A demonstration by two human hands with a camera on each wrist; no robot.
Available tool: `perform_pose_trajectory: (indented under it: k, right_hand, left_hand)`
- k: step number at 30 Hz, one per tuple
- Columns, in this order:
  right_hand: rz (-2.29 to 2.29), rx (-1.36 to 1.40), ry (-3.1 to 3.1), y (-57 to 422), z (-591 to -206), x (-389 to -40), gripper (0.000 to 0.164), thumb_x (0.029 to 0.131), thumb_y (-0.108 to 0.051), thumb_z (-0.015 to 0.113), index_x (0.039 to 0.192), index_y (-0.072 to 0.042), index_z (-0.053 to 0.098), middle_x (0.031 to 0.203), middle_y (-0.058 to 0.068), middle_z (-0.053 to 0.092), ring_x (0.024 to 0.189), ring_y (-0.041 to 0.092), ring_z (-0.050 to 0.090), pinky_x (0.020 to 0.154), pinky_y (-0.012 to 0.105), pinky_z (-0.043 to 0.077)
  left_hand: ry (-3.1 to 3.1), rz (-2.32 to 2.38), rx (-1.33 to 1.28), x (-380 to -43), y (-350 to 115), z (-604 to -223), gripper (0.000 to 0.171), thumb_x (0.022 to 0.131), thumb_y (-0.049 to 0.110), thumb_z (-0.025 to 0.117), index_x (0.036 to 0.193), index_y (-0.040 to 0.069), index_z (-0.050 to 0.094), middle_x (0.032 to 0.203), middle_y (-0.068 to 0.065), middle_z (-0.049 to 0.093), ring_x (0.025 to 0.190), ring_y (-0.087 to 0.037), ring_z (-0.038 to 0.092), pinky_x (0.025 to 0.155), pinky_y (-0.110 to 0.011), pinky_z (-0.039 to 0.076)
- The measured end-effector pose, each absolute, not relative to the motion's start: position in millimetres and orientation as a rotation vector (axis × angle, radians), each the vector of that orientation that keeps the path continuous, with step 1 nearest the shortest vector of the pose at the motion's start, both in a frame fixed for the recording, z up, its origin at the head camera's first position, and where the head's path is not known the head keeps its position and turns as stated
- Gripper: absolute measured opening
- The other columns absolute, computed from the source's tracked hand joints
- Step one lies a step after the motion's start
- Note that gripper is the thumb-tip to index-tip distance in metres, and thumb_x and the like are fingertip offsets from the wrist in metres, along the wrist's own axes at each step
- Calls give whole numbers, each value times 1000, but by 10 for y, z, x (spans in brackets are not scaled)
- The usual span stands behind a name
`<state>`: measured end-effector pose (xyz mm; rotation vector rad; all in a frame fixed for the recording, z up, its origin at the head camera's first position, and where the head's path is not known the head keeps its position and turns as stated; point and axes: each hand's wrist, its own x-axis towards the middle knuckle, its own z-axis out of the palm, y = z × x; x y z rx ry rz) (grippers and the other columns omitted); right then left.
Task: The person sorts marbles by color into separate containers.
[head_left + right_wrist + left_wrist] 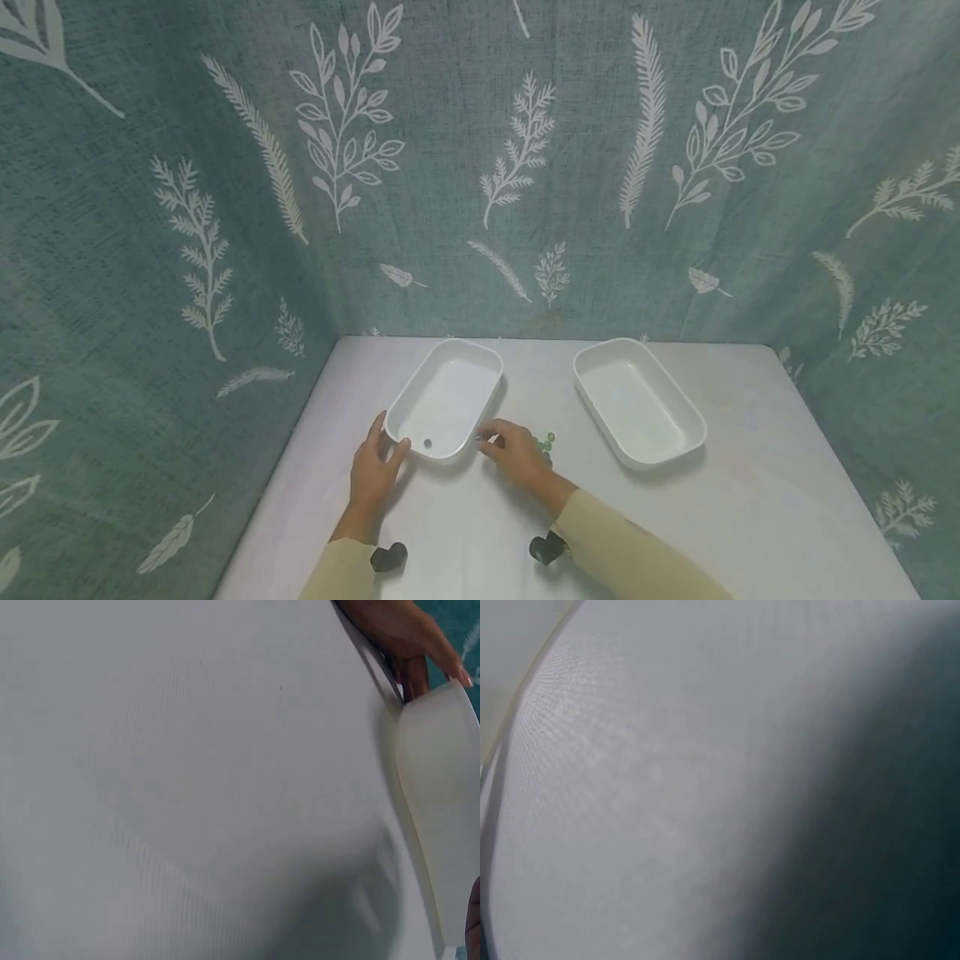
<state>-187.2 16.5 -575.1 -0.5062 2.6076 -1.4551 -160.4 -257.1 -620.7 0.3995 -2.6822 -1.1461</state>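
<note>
A white rectangular dish with rounded corners stands at the left of the table. My left hand grips its near left corner, thumb over the near rim and fingers along the outer side. Inside the dish, by the near wall, lies one small dark marble. Just outside the dish's near right corner, my right hand pinches a tiny bluish piece, like a marble, mostly hidden by the fingertips. Several green marbles lie on the table, partly behind that hand. In the right wrist view, the left hand touches the dish.
A second white dish sits to the right, with a bare bottom. Both dishes stand on a white-covered table. Green leaf-patterned cloth hangs behind and at both sides. Mostly blurred white surface fills the left wrist view.
</note>
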Motion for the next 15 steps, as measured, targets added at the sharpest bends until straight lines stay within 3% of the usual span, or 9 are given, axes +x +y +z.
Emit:
perform_pose_trajectory:
  k: [15]
  right_hand:
    - [-1459,-517,2586,-19,-5768,-1879,22,93,-25,66,113,-16,67,97,-9,64,72,5,57,60,22,52]
  left_hand:
    - [-2655,-1150,346,-1616,-2588,-6218,78,89,48,66,153,21,31,147,-15,44,133,-42,39,107,-64,25]
